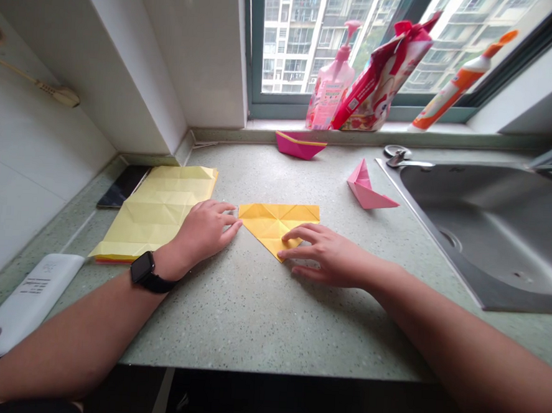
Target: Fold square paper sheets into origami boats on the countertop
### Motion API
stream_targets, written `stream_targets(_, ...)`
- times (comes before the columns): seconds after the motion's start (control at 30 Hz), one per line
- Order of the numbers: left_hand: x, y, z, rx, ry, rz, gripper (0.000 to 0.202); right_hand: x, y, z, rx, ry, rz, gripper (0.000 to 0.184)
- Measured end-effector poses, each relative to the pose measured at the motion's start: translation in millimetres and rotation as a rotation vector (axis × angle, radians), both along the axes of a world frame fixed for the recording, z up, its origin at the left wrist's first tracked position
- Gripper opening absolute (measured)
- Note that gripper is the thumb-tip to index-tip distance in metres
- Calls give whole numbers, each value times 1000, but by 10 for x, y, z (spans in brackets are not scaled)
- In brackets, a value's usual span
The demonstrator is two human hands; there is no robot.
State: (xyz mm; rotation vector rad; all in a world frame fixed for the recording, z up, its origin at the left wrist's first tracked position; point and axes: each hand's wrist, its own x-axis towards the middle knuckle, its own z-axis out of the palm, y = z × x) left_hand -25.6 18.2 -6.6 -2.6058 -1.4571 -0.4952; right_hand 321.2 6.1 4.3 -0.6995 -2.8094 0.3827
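Note:
A folded sheet of yellow-orange origami paper (pixel 268 223) lies flat on the counter, creased, with a straight far edge and a point toward me. My left hand (pixel 212 227) rests at its left corner, fingers stretched out, thumb and fingertips by the edge. Over the paper's right side lies my right hand (pixel 326 254), fingers spread, fingertips touching the paper near its lower point. The right part of the paper is partly hidden under that hand. Farther back sit a magenta paper boat (pixel 301 147) with a yellow rim and a pink folded paper boat (pixel 368 193).
Pale yellow creased sheets (pixel 164 193) are stacked at left, by a dark phone (pixel 122 188) and a white power bank (pixel 30 297). A steel sink (pixel 478 269) is at right. A pink pump bottle (pixel 330 88), red bag (pixel 382 76) and orange-white bottle (pixel 454 89) stand on the sill.

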Motion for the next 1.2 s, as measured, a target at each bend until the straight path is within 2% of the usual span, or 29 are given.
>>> stream_targets(0.13,-6,-4,24,53,-24,63,29,1,5,4,14,-10,9,30)
stream_targets(0.2,9,-22,60,56,-85,23,30,0,5,9,20,-12,14,30)
stream_targets(0.3,73,-90,102,12,-175,-206,31,0,0,11,37,-7,9,31)
stream_targets(0.4,169,-180,93,-92,-184,-440,29,3,-7,-1,49,0,8,32)
stream_targets(0.53,275,-248,49,-216,-147,-589,29,8,-11,-28,58,11,0,32)
stream_targets(0.7,319,-261,44,-303,-122,-575,31,9,-7,-40,61,25,-2,32)
stream_targets(0.87,324,-284,56,-297,-70,-577,43,8,-7,-31,56,39,1,32)
stream_targets(1.2,326,-290,43,-280,-37,-599,51,-4,-8,1,26,39,11,28)
